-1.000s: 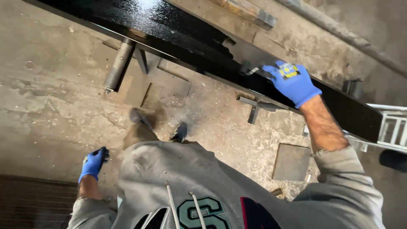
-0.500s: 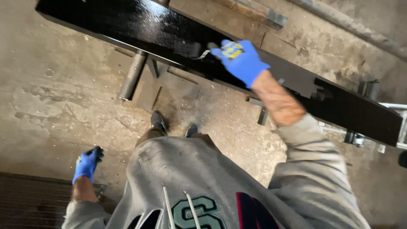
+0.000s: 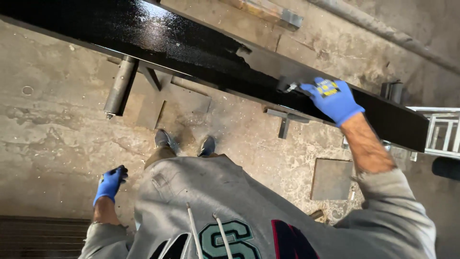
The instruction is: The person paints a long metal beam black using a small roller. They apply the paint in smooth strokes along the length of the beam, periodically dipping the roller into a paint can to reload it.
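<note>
My right hand [image 3: 333, 98], in a blue glove, reaches forward and grips a small paintbrush [image 3: 289, 87] whose bristles rest on the top of a long black steel beam [image 3: 191, 45]. The beam runs from upper left to right; its left part shines with wet black paint and its right part looks duller. My left hand [image 3: 110, 184], also in a blue glove with dark fingertips, hangs at my side with the fingers curled and nothing clearly in it.
A metal pipe leg [image 3: 119, 86] and steel brackets [image 3: 286, 120] sit under the beam on the stained concrete floor. A square steel plate [image 3: 331, 179] lies at the right. A white metal frame [image 3: 443, 132] stands at the far right. My shoes [image 3: 184, 141] show below.
My right hand and the brush have slid to the right along the beam since half a second ago. The left hand stays hanging at my side.
</note>
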